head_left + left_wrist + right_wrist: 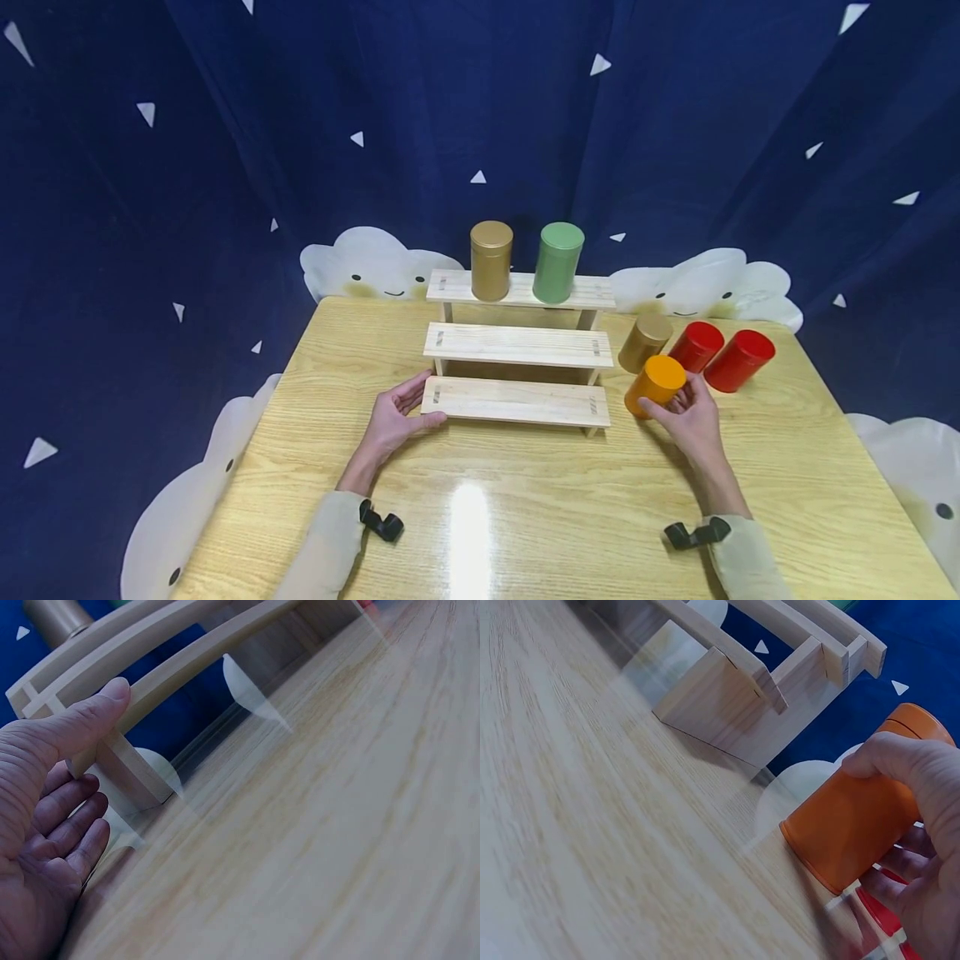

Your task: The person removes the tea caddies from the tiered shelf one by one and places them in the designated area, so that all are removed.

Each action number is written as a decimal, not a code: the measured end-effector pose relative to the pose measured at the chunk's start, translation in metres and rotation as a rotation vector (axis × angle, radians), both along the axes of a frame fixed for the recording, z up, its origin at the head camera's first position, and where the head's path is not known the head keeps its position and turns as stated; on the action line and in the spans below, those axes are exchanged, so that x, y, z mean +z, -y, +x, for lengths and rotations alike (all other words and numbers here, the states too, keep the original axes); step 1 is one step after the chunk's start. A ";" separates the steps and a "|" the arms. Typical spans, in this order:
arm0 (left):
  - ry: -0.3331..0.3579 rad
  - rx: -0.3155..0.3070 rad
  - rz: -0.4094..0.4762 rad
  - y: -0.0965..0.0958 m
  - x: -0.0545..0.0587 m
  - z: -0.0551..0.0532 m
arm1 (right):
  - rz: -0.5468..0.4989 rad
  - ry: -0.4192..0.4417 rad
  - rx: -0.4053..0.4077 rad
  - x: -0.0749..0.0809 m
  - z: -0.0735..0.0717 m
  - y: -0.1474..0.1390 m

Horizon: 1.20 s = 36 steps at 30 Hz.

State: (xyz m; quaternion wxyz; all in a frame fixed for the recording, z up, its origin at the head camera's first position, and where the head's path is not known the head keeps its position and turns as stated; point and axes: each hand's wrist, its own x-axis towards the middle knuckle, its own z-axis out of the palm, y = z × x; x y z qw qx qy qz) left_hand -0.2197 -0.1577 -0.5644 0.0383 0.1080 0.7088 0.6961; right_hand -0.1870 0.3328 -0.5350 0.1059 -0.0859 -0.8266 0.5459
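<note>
A three-tier wooden step shelf (517, 401) stands mid-table. My left hand (397, 417) holds the left end of its lowest step, the thumb at the front edge and the fingers round the side; in the left wrist view the fingers (71, 817) curl beside the leg. To the right of the shelf my right hand (692, 417) grips an orange canister (654, 385), thumb on one side and fingers on the other. In the right wrist view the orange canister (855, 817) is tilted, its base close over the table. A gold canister (492, 262) and a green canister (557, 265) stand on the top step.
Just behind the orange canister are another gold canister (643, 343) and two red ones, the nearer red canister (696, 346) beside the farther-right red canister (741, 360). A dark blue curtain (420, 100) with white triangles and clouds hangs behind the wooden table (555, 517).
</note>
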 end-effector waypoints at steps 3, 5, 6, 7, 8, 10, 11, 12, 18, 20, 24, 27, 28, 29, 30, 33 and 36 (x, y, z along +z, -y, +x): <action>-0.003 0.002 -0.002 0.000 0.000 0.001 | -0.003 -0.007 0.002 -0.001 -0.001 -0.001; -0.006 0.003 -0.005 0.000 0.000 0.001 | 0.004 -0.009 0.006 -0.001 -0.001 -0.001; -0.008 0.002 -0.006 0.000 0.000 0.001 | 0.009 -0.008 0.008 -0.001 0.000 -0.001; -0.008 0.003 -0.006 0.000 0.000 0.001 | 0.011 -0.007 0.010 0.000 0.000 -0.001; -0.010 0.002 -0.007 0.000 0.000 0.001 | 0.015 -0.006 0.012 0.001 0.000 -0.001; -0.011 0.000 -0.006 0.000 -0.001 0.000 | 0.019 -0.004 0.007 0.003 0.001 -0.001; -0.010 0.001 -0.004 0.000 0.000 0.000 | 0.014 -0.003 0.003 0.004 0.002 0.000; -0.009 0.002 -0.004 0.000 0.000 0.000 | 0.008 -0.003 -0.002 0.005 0.002 0.000; -0.003 0.008 -0.006 0.000 0.000 0.001 | -0.077 -0.062 -0.017 0.013 0.002 0.001; -0.003 0.010 -0.006 0.000 0.001 0.001 | -0.085 -0.105 -0.015 0.016 0.002 0.001; -0.006 0.010 -0.007 0.000 0.001 0.001 | -0.067 -0.163 -0.012 0.026 0.000 0.000; -0.009 0.006 -0.006 0.000 0.002 0.001 | -0.112 -0.208 -0.013 0.035 -0.003 0.001; -0.008 0.005 -0.004 0.000 0.002 0.001 | -0.131 -0.222 -0.014 0.037 -0.003 0.001; -0.009 0.003 -0.003 0.000 0.002 0.001 | -0.148 -0.248 -0.014 0.040 -0.004 0.001; -0.010 0.000 -0.001 0.000 0.001 0.001 | -0.158 -0.270 -0.016 0.043 -0.004 0.002; -0.010 -0.004 0.007 0.000 0.001 0.001 | -0.161 -0.326 -0.005 0.051 -0.004 0.004; -0.004 -0.003 0.012 0.000 0.002 0.001 | -0.132 -0.358 0.005 0.061 -0.005 0.008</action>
